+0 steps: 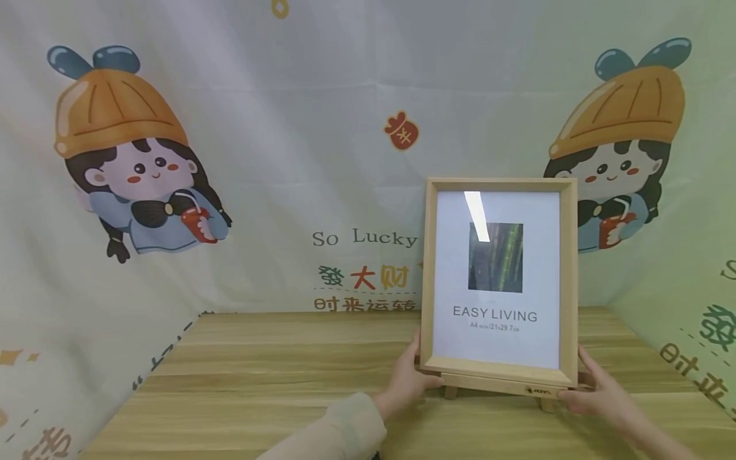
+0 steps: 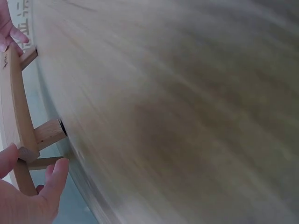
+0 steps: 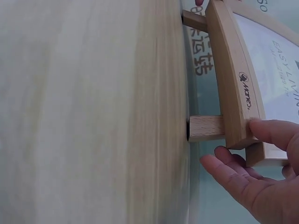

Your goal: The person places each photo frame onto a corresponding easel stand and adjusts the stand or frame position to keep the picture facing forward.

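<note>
At the bottom of the frame (image 1: 568, 281), both hands (image 1: 404, 384) (image 1: 604, 393) grip the easel (image 1: 489, 382), some fingers hidden behind.

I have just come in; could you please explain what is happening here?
A person's left hand and right hand hold a wooden stand, one at each end of its ledge. A picture frame marked EASY LIVING rests on that ledge. The stand's front legs appear to be on the wooden table.
</note>
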### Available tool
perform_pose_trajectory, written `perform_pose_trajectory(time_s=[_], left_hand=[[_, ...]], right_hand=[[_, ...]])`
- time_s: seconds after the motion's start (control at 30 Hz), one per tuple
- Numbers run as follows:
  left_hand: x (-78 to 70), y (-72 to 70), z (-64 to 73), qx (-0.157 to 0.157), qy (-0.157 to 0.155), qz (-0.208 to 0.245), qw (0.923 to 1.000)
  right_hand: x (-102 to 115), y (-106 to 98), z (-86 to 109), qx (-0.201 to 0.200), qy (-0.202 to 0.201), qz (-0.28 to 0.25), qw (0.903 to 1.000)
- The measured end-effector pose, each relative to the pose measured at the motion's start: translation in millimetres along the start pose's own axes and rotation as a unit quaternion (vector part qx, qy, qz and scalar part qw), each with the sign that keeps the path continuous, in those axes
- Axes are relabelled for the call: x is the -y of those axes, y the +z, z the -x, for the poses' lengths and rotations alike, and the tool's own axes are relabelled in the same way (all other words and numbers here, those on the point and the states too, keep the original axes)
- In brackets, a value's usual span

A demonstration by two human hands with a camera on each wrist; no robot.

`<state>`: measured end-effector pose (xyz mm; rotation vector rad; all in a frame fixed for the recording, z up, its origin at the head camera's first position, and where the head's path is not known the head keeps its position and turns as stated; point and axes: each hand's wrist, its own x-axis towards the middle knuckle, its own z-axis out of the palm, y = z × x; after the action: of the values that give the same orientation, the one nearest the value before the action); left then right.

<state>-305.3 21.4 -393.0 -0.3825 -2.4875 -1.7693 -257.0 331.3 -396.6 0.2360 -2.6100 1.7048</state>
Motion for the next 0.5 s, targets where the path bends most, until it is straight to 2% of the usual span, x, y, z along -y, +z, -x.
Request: perform_pose_trajectory(time_s=[0.17, 0.3, 0.5], left_hand=[[1.1, 3.4, 1.5, -0.01, 0.016, 0.003, 0.9998], [1.5, 6.7, 3.1, -0.03, 0.025, -0.006, 0.9992], [-1.7, 10.3, 5.8, -0.06, 0.012, -0.017, 0.998]], right_hand=[[-2, 4, -0.8, -0.02, -0.002, 0.006, 0.9998], [0, 9, 0.2, -0.035, -0.004, 0.009, 0.9993], [4, 13, 2.2, -0.055, 0.003, 0.015, 0.9984]])
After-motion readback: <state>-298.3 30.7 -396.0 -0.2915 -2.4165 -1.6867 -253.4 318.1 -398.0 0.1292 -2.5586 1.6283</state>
